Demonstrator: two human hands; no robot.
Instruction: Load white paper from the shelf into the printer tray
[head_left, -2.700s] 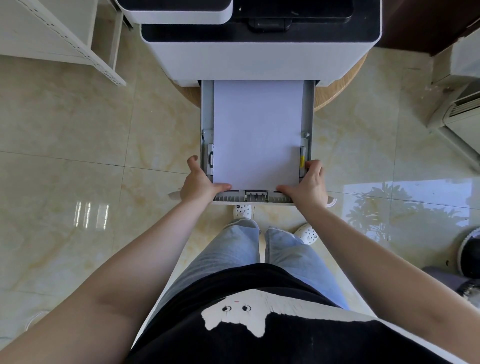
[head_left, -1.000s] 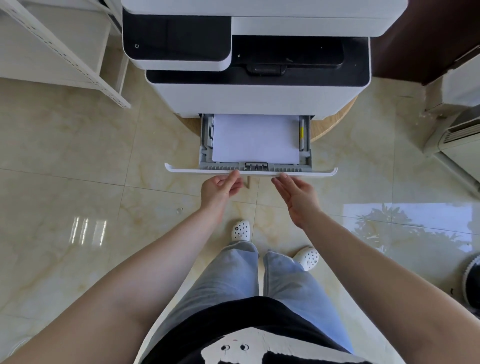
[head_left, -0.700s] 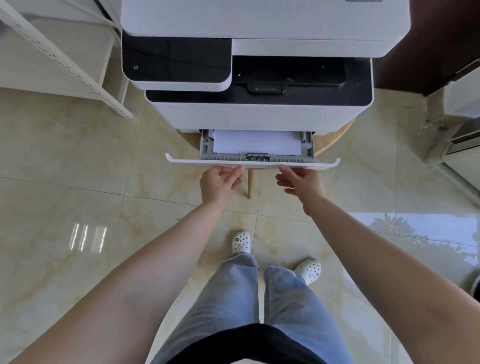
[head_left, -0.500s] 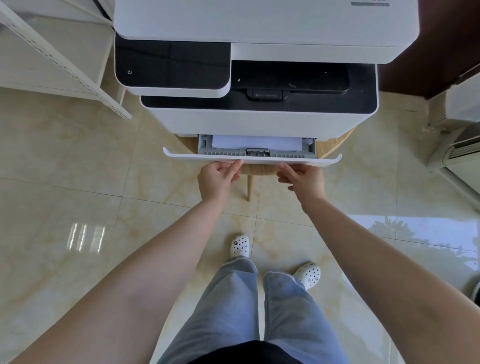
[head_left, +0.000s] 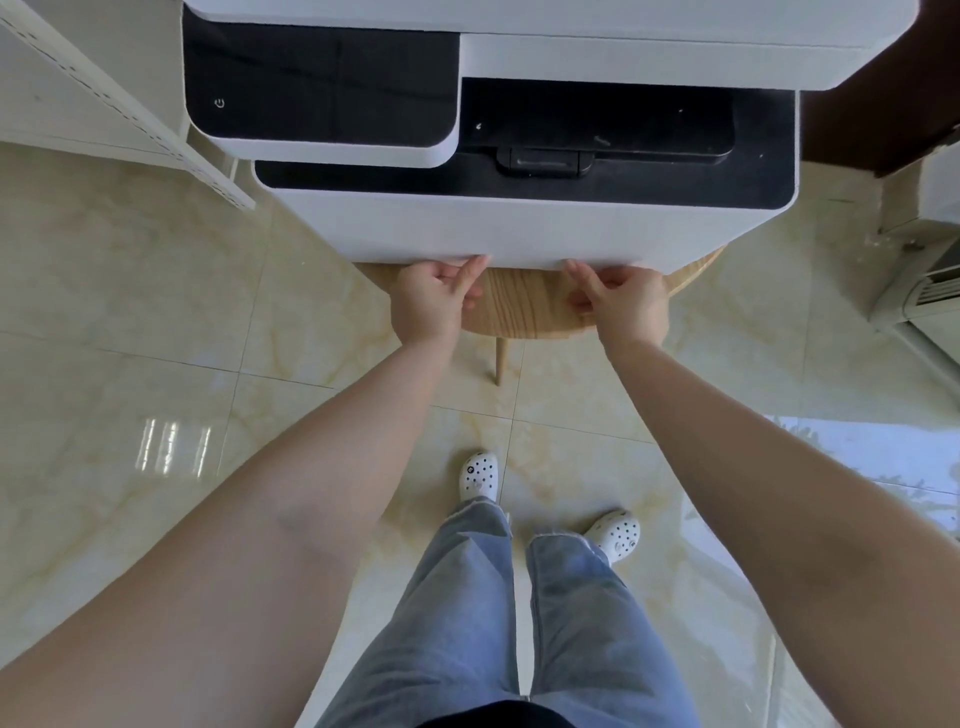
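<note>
The white and black printer (head_left: 519, 228) stands on a round wooden table (head_left: 524, 306). Its paper tray sits flush in the printer's front, so the white paper inside is hidden. My left hand (head_left: 434, 301) rests with its fingertips against the lower front edge of the printer, the fingers loosely curled and holding nothing. My right hand (head_left: 618, 304) touches the same edge a little to the right, fingers also curled with nothing in them.
A white metal shelf (head_left: 119, 114) stands at the far left beside the printer. An air-conditioning unit (head_left: 924, 280) sits on the floor at the right. Glossy beige tiles (head_left: 130, 322) cover the floor, and my feet in white clogs (head_left: 480, 475) stand before the table.
The tray, pulled out with white paper showing, has slid into the printer until flush. Both hands followed its front edge forward. My view has moved closer to the printer.
</note>
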